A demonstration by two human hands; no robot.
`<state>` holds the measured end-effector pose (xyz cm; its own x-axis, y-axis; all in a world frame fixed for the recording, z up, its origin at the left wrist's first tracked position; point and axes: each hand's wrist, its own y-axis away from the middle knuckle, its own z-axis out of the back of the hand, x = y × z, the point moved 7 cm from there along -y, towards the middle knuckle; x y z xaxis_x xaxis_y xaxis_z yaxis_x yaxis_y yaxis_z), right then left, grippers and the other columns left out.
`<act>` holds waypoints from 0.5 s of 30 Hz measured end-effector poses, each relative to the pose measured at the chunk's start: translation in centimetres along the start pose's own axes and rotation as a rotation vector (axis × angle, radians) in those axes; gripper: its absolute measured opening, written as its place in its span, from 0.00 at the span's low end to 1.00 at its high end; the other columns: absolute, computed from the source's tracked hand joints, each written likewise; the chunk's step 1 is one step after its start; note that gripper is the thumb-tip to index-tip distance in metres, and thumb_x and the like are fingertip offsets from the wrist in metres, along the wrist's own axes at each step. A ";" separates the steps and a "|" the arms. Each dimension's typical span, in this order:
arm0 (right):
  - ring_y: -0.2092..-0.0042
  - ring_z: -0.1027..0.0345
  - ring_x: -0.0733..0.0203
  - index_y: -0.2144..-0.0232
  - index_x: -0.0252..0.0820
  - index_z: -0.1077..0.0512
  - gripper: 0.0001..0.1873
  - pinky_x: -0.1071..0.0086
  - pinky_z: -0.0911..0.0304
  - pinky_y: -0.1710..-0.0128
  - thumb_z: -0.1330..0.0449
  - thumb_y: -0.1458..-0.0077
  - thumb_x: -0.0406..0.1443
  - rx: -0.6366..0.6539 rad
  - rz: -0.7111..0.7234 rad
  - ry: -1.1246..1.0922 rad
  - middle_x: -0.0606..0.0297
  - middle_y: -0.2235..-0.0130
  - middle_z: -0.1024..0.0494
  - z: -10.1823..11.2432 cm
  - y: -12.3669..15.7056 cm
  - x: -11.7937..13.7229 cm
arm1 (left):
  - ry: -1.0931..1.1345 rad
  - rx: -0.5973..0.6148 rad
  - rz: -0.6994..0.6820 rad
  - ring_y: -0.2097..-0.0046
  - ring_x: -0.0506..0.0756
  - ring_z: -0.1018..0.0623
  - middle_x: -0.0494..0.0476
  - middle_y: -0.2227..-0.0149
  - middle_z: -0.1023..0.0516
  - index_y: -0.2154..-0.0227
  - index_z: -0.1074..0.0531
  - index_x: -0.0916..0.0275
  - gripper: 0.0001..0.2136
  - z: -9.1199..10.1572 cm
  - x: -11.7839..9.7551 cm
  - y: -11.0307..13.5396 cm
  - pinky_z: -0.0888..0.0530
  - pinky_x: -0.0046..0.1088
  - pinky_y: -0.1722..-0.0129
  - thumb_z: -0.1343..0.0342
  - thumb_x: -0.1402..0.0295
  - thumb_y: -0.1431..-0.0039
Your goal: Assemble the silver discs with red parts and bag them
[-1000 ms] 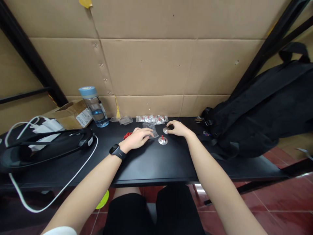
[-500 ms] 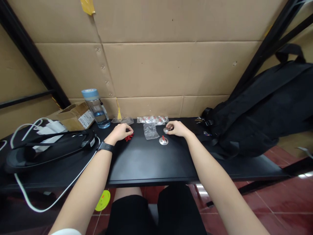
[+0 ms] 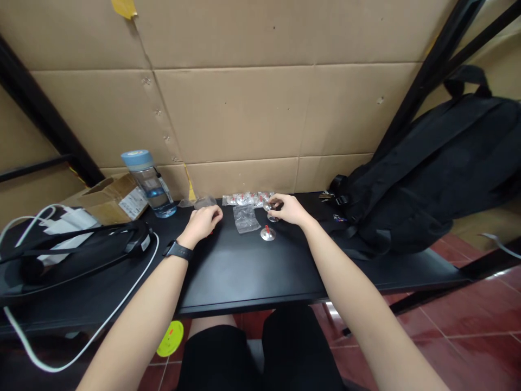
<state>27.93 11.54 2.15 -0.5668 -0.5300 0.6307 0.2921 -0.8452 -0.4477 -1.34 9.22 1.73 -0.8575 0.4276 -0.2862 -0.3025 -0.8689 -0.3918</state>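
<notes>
My left hand [image 3: 203, 220] is closed in a pinch above the left part of the black table. A bit of red cord [image 3: 211, 232] peeks out below it; what the fingertips hold is hidden. Between the thumb and fingers of my right hand [image 3: 287, 208] is a small silver finger cymbal [image 3: 267, 206], tilted up. Just under it another silver disc [image 3: 273, 219] shows, partly covered by the fingers. Nearer me, a finger cymbal with a red loop [image 3: 267, 233] lies dome up. A crumpled clear plastic bag [image 3: 246, 219] rests between my hands.
Several wrapped cymbals [image 3: 248, 199] line the cardboard wall [image 3: 244, 119]. At left stand a water bottle [image 3: 152, 187], an open carton [image 3: 112, 201] and a black case [image 3: 81, 258] with a white cable [image 3: 138, 279]. A black backpack [image 3: 423, 184] leans at right, near keys [image 3: 325, 195].
My right hand has tilted the cymbal up and back off the table, baring a disc below. The left hand has shifted over the red cord, covering most of it. The view has turned slightly.
</notes>
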 end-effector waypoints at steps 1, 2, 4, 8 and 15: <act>0.63 0.24 0.60 0.62 0.42 0.22 0.15 0.69 0.31 0.61 0.30 0.56 0.34 0.011 0.013 -0.029 0.64 0.63 0.18 -0.1 0.0 0.3 | 0.038 -0.027 -0.016 0.64 0.56 0.21 0.52 0.67 0.19 0.66 0.26 0.55 0.04 0.3 -0.7 0.0 0.31 0.30 0.62 0.46 0.66 0.39; 0.63 0.24 0.60 0.61 0.42 0.22 0.16 0.70 0.31 0.62 0.30 0.57 0.34 0.026 0.025 -0.063 0.63 0.62 0.18 -0.3 0.1 0.6 | 0.082 -0.047 -0.036 0.64 0.55 0.21 0.52 0.66 0.20 0.64 0.28 0.56 0.04 0.5 -1.4 0.0 0.31 0.30 0.61 0.47 0.66 0.37; 0.64 0.24 0.61 0.61 0.42 0.22 0.18 0.71 0.32 0.64 0.30 0.57 0.35 0.056 0.047 -0.128 0.63 0.62 0.18 -0.7 0.1 1.1 | 0.157 -0.077 -0.075 0.63 0.54 0.21 0.52 0.64 0.19 0.63 0.29 0.57 0.04 0.9 -2.9 0.1 0.30 0.29 0.59 0.47 0.65 0.36; 0.63 0.23 0.60 0.59 0.42 0.24 0.20 0.71 0.31 0.64 0.29 0.58 0.36 0.105 0.081 -0.226 0.63 0.59 0.19 -1.7 0.3 2.3 | 0.198 -0.110 -0.083 0.64 0.54 0.21 0.52 0.64 0.18 0.67 0.27 0.58 0.05 1.4 -5.1 0.4 0.29 0.29 0.58 0.41 0.63 0.40; 0.60 0.23 0.59 0.59 0.41 0.24 0.19 0.71 0.33 0.66 0.30 0.57 0.36 0.117 0.096 -0.331 0.62 0.57 0.20 -2.5 0.4 3.7 | 0.308 -0.098 -0.137 0.60 0.56 0.18 0.52 0.62 0.16 0.66 0.22 0.57 0.04 0.7 -6.2 0.6 0.25 0.32 0.54 0.41 0.65 0.40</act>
<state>24.03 9.40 2.68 -0.2583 -0.5847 0.7690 0.4290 -0.7827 -0.4510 3.49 5.92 3.88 -0.6416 0.6067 -0.4694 -0.3522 -0.7766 -0.5223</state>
